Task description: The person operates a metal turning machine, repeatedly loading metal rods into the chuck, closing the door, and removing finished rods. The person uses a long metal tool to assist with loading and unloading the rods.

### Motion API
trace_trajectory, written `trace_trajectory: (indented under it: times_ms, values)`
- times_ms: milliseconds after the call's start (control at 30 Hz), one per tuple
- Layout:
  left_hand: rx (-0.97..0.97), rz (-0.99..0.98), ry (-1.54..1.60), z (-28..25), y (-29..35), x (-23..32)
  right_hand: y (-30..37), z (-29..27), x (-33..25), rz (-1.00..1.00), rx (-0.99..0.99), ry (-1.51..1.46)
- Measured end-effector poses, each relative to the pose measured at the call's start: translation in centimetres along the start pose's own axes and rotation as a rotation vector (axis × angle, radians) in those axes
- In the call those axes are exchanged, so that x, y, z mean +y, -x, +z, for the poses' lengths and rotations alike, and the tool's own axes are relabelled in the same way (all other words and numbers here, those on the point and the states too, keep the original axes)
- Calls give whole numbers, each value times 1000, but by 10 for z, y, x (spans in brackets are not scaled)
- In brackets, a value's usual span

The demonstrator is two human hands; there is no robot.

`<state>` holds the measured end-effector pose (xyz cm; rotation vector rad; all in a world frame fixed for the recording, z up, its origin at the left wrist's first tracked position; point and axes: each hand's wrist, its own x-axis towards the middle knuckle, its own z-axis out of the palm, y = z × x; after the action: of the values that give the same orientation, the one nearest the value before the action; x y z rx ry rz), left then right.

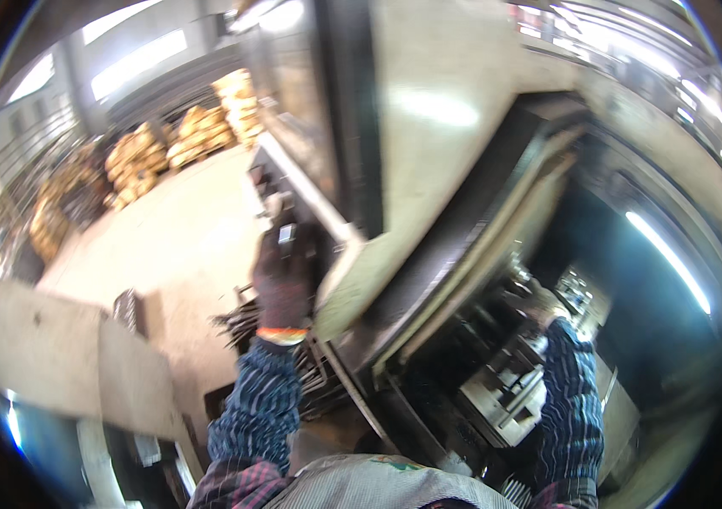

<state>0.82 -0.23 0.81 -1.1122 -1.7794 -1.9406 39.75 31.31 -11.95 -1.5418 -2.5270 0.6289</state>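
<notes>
My left hand (283, 270), in a dark glove with an orange cuff edge, is raised against the lower edge of the machine's control panel (306, 191). A small bright patch shows on the back of the glove; motion smears the fingers. Inside the machine's opening, my right hand (545, 307), in a pale glove, reaches toward a metal fixture (577, 293). Its fingers are blurred, and whether it holds anything is hidden. Below that hand lies a light metal block with bars (509, 394). Blue patterned sleeves cover both forearms.
The machine's dark door edge (454, 254) slants between my arms. Beneath my left hand are thin dark metal rods (242, 321). A beige cabinet (72, 356) stands at the left. Stacked yellowish bundles (200, 136) sit across the floor. A bright lamp tube (669, 261) shines inside the machine.
</notes>
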Motion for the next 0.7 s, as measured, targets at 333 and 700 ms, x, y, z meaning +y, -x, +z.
trace_trajectory:
  times_ms: [333, 700]
  values:
    - [-41, 164, -412, -19, 38, 10, 5, -10, -62, 250, 58, 134]
    - [-138, 202, -402, -27, 32, 23, 27, -15, -76, 180, 305, 262]
